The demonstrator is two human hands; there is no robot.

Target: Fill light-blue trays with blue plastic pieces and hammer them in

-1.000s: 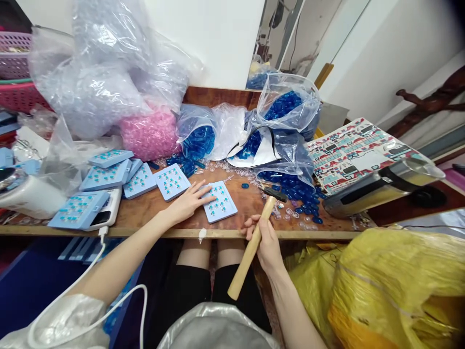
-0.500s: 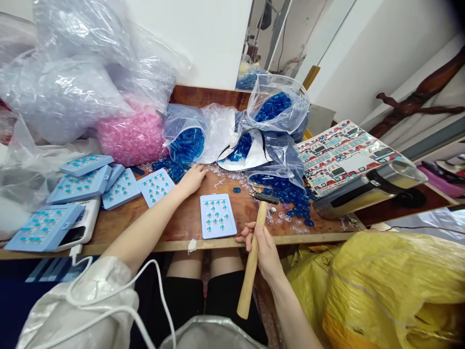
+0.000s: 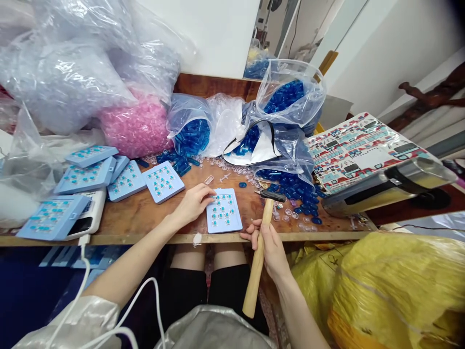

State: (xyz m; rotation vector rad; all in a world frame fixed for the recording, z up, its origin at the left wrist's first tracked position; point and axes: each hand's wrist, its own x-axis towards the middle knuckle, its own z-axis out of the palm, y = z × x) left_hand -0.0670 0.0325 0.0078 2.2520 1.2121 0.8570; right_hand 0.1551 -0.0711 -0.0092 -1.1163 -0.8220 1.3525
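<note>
My right hand [image 3: 271, 247] is wrapped round the wooden handle of a hammer [image 3: 258, 271], its dark head pointing away from me over the table. My left hand [image 3: 194, 206] reaches to the upper left corner of a light blue plastic panel [image 3: 225, 228] set with small turquoise pieces. Its fingertips are pinched together there; anything between them is too small to make out. The panel lies flat close to the table's front edge. Just beyond it lie a clear cross-shaped piece [image 3: 224, 178], a clear oval ring [image 3: 209, 180] and a dark blue piece [image 3: 242, 184].
Several similar blue panels [image 3: 164, 182] lie on the left, near a white device [image 3: 95, 213] with a cable. Bags of blue pieces [image 3: 192, 135] and a pink-filled bag [image 3: 134, 123] line the back. At right are a printed sheet [image 3: 363, 155], a steel flask [image 3: 385, 189] and yellow sacks [image 3: 399, 286].
My left hand has come back from the blue pieces at the rear to the panel's upper left corner. The right hand still grips the hammer. The view has shifted slightly.
</note>
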